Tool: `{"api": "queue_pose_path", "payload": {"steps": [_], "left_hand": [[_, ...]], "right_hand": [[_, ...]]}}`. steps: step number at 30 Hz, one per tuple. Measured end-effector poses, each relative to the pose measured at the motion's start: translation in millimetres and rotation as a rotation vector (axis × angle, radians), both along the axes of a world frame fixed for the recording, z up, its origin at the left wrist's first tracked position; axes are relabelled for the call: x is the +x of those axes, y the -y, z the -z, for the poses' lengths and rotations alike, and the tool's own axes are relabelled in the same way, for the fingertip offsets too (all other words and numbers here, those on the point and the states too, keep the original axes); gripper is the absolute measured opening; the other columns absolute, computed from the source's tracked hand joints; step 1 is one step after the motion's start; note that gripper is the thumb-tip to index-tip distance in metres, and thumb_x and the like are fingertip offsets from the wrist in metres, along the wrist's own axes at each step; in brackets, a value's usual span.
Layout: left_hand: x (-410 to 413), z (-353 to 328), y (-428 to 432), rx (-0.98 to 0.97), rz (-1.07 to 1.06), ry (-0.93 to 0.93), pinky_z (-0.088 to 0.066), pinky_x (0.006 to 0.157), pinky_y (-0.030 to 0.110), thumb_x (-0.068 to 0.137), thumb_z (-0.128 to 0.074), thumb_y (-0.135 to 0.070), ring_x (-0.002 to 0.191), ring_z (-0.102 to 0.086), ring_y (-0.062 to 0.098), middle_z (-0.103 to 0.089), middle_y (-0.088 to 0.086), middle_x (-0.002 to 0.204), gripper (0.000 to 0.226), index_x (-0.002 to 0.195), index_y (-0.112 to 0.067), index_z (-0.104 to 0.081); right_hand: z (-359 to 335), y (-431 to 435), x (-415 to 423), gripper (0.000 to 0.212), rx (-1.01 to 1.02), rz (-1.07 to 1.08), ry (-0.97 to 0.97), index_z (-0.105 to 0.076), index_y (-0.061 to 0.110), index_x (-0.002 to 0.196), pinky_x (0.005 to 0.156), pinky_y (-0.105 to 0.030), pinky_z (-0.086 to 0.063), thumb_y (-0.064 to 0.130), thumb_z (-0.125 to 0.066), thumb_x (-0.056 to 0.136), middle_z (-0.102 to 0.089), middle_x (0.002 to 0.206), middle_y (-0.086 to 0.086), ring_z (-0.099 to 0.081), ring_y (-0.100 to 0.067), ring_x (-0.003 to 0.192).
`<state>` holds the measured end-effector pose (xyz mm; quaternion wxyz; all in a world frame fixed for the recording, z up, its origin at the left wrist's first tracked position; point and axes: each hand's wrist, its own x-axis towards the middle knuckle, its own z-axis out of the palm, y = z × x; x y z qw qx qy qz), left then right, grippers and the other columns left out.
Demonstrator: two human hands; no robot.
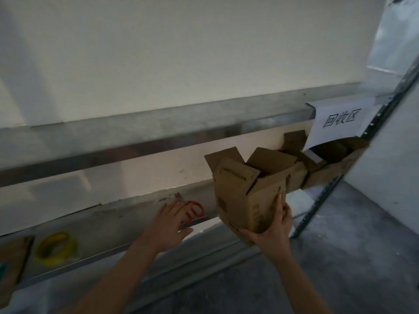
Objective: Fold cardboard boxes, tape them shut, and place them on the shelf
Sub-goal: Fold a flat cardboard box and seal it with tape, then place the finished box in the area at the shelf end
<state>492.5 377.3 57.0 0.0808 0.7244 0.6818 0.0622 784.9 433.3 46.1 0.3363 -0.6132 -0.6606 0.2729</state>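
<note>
My right hand (271, 232) grips the lower corner of a small brown cardboard box (244, 189), held in the air with its top flaps standing open. My left hand (169, 223) reaches out flat with straight fingers over the metal shelf (113, 227), its fingertips at the orange-handled scissors (195, 210). A yellow tape roll (55, 248) lies on the same shelf to the far left. Several more open cardboard boxes (326, 164) sit on the shelf behind the held box, at the right end.
A white paper sign with black characters (340, 120) hangs from the upper shelf beam (158, 130) over the stored boxes. A dark metal upright (317, 200) marks the shelf's right end. Flat cardboard (11, 261) lies at the far left. Grey concrete floor (328, 268) below.
</note>
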Motion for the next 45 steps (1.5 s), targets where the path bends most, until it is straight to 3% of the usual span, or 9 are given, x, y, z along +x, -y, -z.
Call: {"api": "queue_pose_path", "payload": {"steps": [7,12,17,20,25,28,32,38,45], "left_hand": [[141.7,25.6,-69.5,-0.049,-0.082,0.067,0.0,0.118,0.036,0.087,-0.024,-0.068,0.148,-0.003,0.018,-0.003,-0.004,0.161,0.079,0.153,-0.029,-0.006],[208.7,27.8,-112.3,-0.049,-0.132,0.132,-0.008,0.118,0.032,0.087,-0.031,-0.067,0.146,-0.013,0.016,-0.01,-0.004,0.16,0.08,0.153,-0.029,-0.006],[258.7,27.3,-149.1,-0.137,-0.255,0.874,-0.029,0.113,0.033,0.08,-0.062,-0.065,0.136,-0.028,0.003,-0.025,-0.018,0.15,0.091,0.149,-0.041,-0.008],[266.8,26.1,-166.1,-0.04,-0.436,1.088,-0.037,0.107,0.025,0.08,-0.069,-0.045,0.125,-0.038,-0.002,-0.037,-0.017,0.14,0.085,0.147,-0.032,-0.02],[258.6,49.0,-190.4,0.007,-0.559,1.058,-0.04,0.105,0.029,0.083,-0.072,-0.029,0.128,-0.043,0.006,-0.043,-0.007,0.143,0.078,0.147,-0.024,-0.028],[259.9,66.8,-205.4,0.012,-0.568,1.059,-0.041,0.108,0.042,0.082,-0.074,-0.017,0.13,-0.044,0.01,-0.047,-0.005,0.142,0.079,0.147,-0.024,-0.029],[253.3,83.5,-225.7,0.027,-0.607,1.076,-0.045,0.103,0.046,0.083,-0.072,-0.009,0.125,-0.051,0.013,-0.053,-0.006,0.136,0.079,0.147,-0.029,-0.03],[238.7,84.1,-239.1,-0.023,-0.554,1.022,-0.044,0.083,0.01,0.086,-0.07,-0.016,0.125,-0.047,0.008,-0.051,-0.01,0.131,0.076,0.148,-0.029,-0.027],[235.5,71.4,-188.5,-0.044,-0.563,0.768,-0.033,0.107,0.028,0.086,-0.066,-0.046,0.137,-0.035,0.016,-0.035,-0.003,0.151,0.078,0.149,-0.028,-0.025]], "right_hand": [[5.3,-83.4,92.2,0.143,0.036,-0.079,0.03,0.013,0.051,0.148,0.11,-0.063,-0.025,0.064,-0.087,0.047,0.009,0.16,-0.004,-0.003,-0.035,0.147],[17.7,-124.5,122.5,0.144,0.004,-0.087,-0.004,0.015,0.055,0.146,0.111,-0.063,-0.024,0.062,-0.089,0.047,0.011,0.16,-0.004,-0.002,-0.035,0.147],[37.4,-151.1,119.3,0.143,-0.047,-0.176,-0.088,0.014,0.047,0.15,0.113,-0.056,-0.021,0.054,-0.09,0.052,0.016,0.159,0.003,0.001,-0.027,0.148],[47.8,-166.7,118.8,0.138,-0.137,-0.22,-0.265,0.011,0.041,0.153,0.113,-0.046,-0.026,0.054,-0.088,0.057,0.003,0.159,0.008,-0.012,-0.018,0.146],[65.0,-200.9,126.2,0.099,-0.227,-0.157,-0.265,-0.016,0.021,0.154,0.114,-0.029,-0.03,0.035,-0.079,0.079,-0.027,0.151,0.001,-0.031,-0.014,0.139],[78.1,-217.2,123.2,0.085,-0.287,-0.06,-0.334,-0.027,0.021,0.148,0.11,-0.043,-0.042,0.026,-0.079,0.081,-0.038,0.14,0.009,-0.041,-0.016,0.135],[86.9,-229.6,109.3,0.081,-0.315,0.005,-0.335,-0.032,0.018,0.145,0.106,-0.044,-0.046,0.029,-0.079,0.08,-0.044,0.144,0.001,-0.044,-0.019,0.134],[93.5,-236.8,106.4,0.081,-0.294,0.005,-0.33,-0.032,0.018,0.146,0.107,-0.043,-0.046,0.03,-0.078,0.081,-0.044,0.146,0.001,-0.045,-0.018,0.133],[80.6,-188.4,130.9,0.077,-0.317,-0.028,-0.223,-0.033,0.023,0.146,0.106,-0.029,-0.037,0.037,-0.076,0.084,-0.039,0.149,0.003,-0.038,-0.017,0.138]]}}
